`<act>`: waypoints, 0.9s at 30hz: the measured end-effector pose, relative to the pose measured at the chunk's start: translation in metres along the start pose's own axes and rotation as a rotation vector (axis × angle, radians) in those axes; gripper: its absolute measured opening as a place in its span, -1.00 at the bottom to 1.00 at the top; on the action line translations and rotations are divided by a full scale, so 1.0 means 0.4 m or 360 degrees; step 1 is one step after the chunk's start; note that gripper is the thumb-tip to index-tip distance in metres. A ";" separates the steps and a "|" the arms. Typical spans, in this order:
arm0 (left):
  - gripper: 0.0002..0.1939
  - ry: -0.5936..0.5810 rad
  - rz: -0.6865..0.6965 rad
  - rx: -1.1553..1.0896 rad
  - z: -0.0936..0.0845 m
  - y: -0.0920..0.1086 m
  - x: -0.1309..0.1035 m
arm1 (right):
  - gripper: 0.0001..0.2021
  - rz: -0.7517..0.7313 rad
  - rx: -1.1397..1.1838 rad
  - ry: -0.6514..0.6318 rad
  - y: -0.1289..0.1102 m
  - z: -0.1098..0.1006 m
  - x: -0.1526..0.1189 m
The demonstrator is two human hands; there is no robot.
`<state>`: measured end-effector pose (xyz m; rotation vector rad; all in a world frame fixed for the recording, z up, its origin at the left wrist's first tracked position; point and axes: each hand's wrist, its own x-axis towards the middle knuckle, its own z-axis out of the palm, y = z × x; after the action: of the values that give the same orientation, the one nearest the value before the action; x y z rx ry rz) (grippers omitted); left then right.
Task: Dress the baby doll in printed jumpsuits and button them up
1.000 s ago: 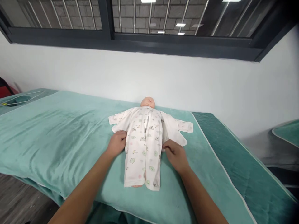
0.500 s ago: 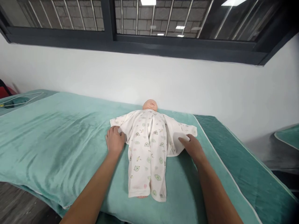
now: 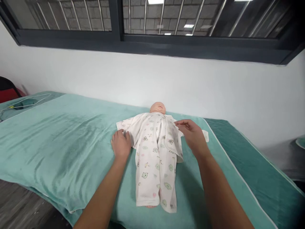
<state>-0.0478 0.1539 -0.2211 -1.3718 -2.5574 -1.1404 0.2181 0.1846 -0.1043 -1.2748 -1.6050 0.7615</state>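
A baby doll (image 3: 157,107) lies on its back, head against the wall side, in white printed trousers (image 3: 147,178) and a matching white shirt (image 3: 172,135). The trousers reach up over its chest. On the right, the shirt's front panel lies across the upper trousers. My right hand (image 3: 192,135) is over that side, fingers stretched out, fingertips touching the panel near the chest; it partly hides the right sleeve. Beside the left sleeve, my left hand (image 3: 121,144) rests with bent fingers and the thumb apart, touching the shirt's edge.
A light green cover (image 3: 71,136) spreads over the bed, with a darker green strip (image 3: 238,143) on the right. Behind stands a white wall (image 3: 133,79) under a dark-framed window (image 3: 152,46). A red and black object (image 3: 8,90) is at far left.
The shirt's right front panel has been folded inward over the trousers, and my right hand has moved up and left with it. My left hand has stayed by the left sleeve.
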 end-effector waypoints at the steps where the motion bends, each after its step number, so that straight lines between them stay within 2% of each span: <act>1: -0.59 0.0002 -0.0011 0.0036 -0.001 0.004 0.001 | -0.78 0.0045 -0.0102 0.0042 0.010 0.018 0.023; 6: -0.53 -0.0009 -0.0079 0.0193 0.000 0.021 0.013 | -0.63 0.0235 -0.0829 -0.0110 0.000 0.108 0.130; 10: -0.55 -0.0123 -0.0068 0.0181 0.007 0.028 0.030 | -0.75 0.0291 -0.1178 -0.0217 -0.005 0.128 0.198; 12: -0.60 -0.0221 -0.0007 0.0130 0.009 0.030 0.037 | -0.82 0.0273 -0.1129 -0.0238 0.008 0.121 0.217; 14: -0.66 -0.0309 0.0020 0.0015 0.006 0.032 0.039 | -0.81 0.0260 -0.0899 -0.0204 0.022 0.108 0.227; 17: -0.73 -0.0388 -0.0043 -0.0392 -0.003 0.033 0.037 | -0.75 0.0205 -0.0322 -0.0103 0.030 0.087 0.227; 19: -0.75 -0.0401 -0.0112 -0.0738 -0.010 0.034 0.033 | -0.73 0.0158 -0.0068 -0.0088 0.027 0.080 0.223; 23: -0.74 -0.0451 -0.0249 -0.1370 -0.029 0.053 0.026 | -0.75 0.0083 -0.0087 -0.0295 0.025 0.095 0.213; 27: -0.71 -0.0650 -0.0182 -0.1725 -0.076 0.126 0.011 | -0.79 0.0058 -0.0108 -0.0113 0.037 0.123 0.209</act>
<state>-0.0231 0.1558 -0.1676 -1.7179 -2.2507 -2.7542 0.1751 0.2725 -0.1130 -1.3419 -1.6811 0.7885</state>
